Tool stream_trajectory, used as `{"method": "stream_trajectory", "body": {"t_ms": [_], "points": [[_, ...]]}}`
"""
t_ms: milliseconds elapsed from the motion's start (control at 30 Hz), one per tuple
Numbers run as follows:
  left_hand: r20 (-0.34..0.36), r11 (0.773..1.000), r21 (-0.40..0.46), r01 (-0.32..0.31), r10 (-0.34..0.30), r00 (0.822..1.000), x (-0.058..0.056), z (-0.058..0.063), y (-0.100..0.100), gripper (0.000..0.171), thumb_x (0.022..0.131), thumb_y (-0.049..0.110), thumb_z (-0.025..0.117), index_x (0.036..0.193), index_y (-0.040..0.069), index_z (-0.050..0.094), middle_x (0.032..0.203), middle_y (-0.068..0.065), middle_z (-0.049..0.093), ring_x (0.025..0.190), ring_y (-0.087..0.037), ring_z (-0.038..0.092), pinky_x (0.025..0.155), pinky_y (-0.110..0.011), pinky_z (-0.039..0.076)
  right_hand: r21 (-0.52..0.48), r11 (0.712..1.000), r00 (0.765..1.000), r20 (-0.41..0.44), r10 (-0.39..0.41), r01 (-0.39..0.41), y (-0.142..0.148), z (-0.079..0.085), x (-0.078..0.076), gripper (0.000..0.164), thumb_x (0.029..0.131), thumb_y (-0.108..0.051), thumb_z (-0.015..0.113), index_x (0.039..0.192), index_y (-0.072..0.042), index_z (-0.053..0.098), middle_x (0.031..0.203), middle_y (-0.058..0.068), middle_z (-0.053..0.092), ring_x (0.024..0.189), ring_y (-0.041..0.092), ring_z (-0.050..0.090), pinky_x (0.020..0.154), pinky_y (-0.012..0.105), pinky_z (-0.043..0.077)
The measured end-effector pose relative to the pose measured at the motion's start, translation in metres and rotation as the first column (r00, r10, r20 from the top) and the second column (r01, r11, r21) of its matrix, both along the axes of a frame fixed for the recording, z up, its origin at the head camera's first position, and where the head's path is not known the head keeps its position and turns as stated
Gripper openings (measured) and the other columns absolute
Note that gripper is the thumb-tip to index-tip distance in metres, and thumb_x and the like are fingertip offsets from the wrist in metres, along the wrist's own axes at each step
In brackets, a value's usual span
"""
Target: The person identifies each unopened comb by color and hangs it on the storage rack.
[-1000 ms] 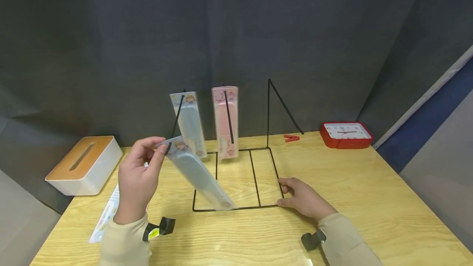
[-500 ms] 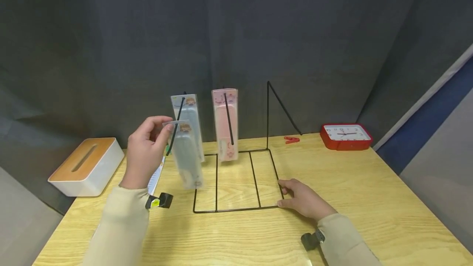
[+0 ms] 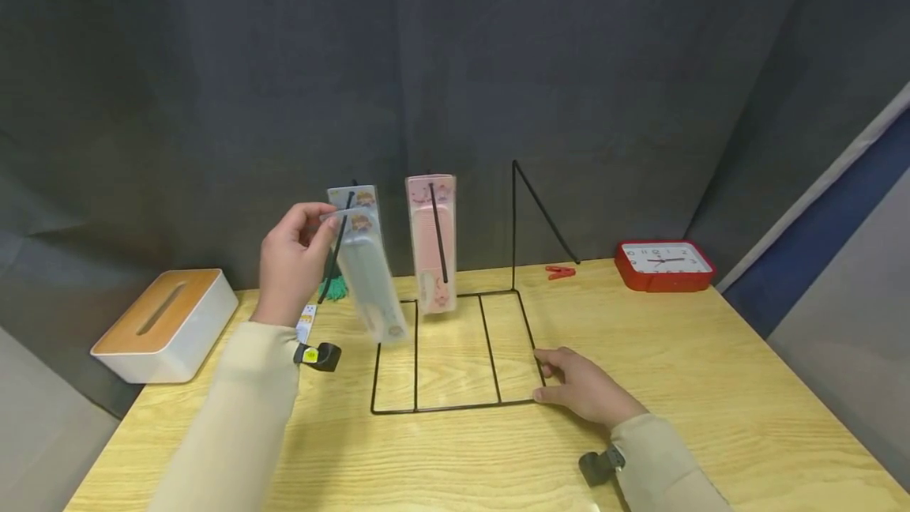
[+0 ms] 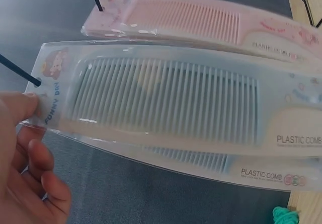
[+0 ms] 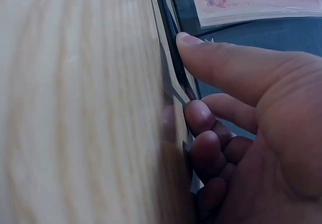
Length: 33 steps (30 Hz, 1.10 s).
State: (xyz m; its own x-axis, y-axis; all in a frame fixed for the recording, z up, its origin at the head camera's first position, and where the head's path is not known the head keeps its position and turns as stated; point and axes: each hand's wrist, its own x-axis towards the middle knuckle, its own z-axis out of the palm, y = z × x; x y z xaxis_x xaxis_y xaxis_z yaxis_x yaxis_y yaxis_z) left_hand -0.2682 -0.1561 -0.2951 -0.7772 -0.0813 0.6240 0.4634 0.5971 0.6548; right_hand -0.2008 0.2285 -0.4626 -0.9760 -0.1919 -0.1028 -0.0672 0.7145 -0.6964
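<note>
A packaged blue plastic comb (image 4: 166, 103) has its top corner pinched between the thumb and fingers of my left hand (image 3: 290, 267). The left hook of a black wire rack (image 3: 455, 407) passes through the hole in its card. Behind it on that hook hangs another packaged blue comb (image 4: 261, 176), partly hidden. Pink packaged combs (image 3: 434, 243) hang from the middle hook. With thumb and fingers, my right hand (image 3: 586, 385) grips the rack's front right base corner; the thumb (image 5: 221, 63) lies against the black wire.
The rack's right hook (image 3: 543, 208) carries nothing. A tissue box (image 3: 163, 322) stands at the left, a red clock (image 3: 664, 265) at the back right. A red clip (image 3: 560, 272) and a green bundle (image 3: 334, 288) lie on the table (image 3: 455, 464).
My left hand has moved up and back along the left hook, sliding the blue comb closer to the one behind it. The right hand has stayed on the rack.
</note>
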Motion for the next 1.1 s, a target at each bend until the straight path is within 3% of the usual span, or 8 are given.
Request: {"method": "stream_trajectory", "body": {"t_ms": [267, 467, 733, 933, 1100], "points": [[0.027, 0.998, -0.062, -0.024, 0.026, 0.999, -0.015, 0.011, 0.002, 0.024, 0.102, 0.031, 0.061, 0.116, 0.014, 0.070, 0.087, -0.006, 0.063, 0.074, -0.019, 0.050, 0.065, -0.033, 0.039, -0.001, 1.000, 1.000, 0.003, 0.009, -0.009, 0.002, 0.000, 0.001, 0.070, 0.085, -0.025, 0.081, 0.144, -0.002, 0.052, 0.101, 0.000, 0.055, 0.100, 0.021, 0.051, 0.099, 0.048, 0.041], [0.050, 0.996, -0.081, -0.032, 0.036, 0.998, -0.021, 0.017, 0.006, 0.025, 0.102, 0.033, 0.061, 0.116, 0.016, 0.070, 0.096, -0.005, 0.066, 0.076, -0.020, 0.052, 0.065, -0.035, 0.041, 0.020, 1.000, 0.999, -0.034, 0.020, -0.019, 0.009, -0.005, -0.003, 0.068, 0.086, -0.026, 0.081, 0.143, -0.001, 0.053, 0.102, 0.000, 0.054, 0.100, 0.020, 0.051, 0.099, 0.048, 0.042], [0.099, 0.995, -0.074, -0.068, 0.075, 0.992, -0.032, 0.017, 0.010, 0.030, 0.103, 0.036, 0.058, 0.118, 0.012, 0.067, 0.111, -0.007, 0.065, 0.090, -0.023, 0.058, 0.074, -0.037, 0.046, 0.011, 1.000, 0.998, -0.061, 0.026, -0.026, 0.012, -0.006, -0.006, 0.064, 0.088, -0.023, 0.079, 0.142, -0.001, 0.054, 0.103, 0.000, 0.056, 0.099, 0.020, 0.052, 0.099, 0.048, 0.043], [0.101, 0.991, -0.081, -0.104, 0.112, 0.989, -0.037, 0.018, 0.006, 0.031, 0.101, 0.038, 0.060, 0.116, 0.012, 0.067, 0.113, -0.007, 0.065, 0.089, -0.024, 0.057, 0.074, -0.038, 0.045, 0.003, 1.000, 0.998, -0.053, 0.018, -0.018, 0.009, -0.005, -0.005, 0.064, 0.087, -0.024, 0.080, 0.142, -0.003, 0.054, 0.104, 0.000, 0.056, 0.099, 0.020, 0.053, 0.099, 0.048, 0.042], [0.110, 0.990, -0.108, -0.094, 0.106, 0.988, -0.038, 0.018, -0.001, 0.034, 0.099, 0.043, 0.061, 0.118, 0.014, 0.065, 0.116, -0.004, 0.064, 0.087, -0.023, 0.054, 0.073, -0.038, 0.043, -0.008, 1.000, 0.999, -0.045, 0.012, -0.012, 0.010, -0.005, -0.004, 0.065, 0.087, -0.025, 0.081, 0.142, -0.004, 0.054, 0.104, 0.000, 0.056, 0.101, 0.021, 0.052, 0.099, 0.048, 0.042]]}}
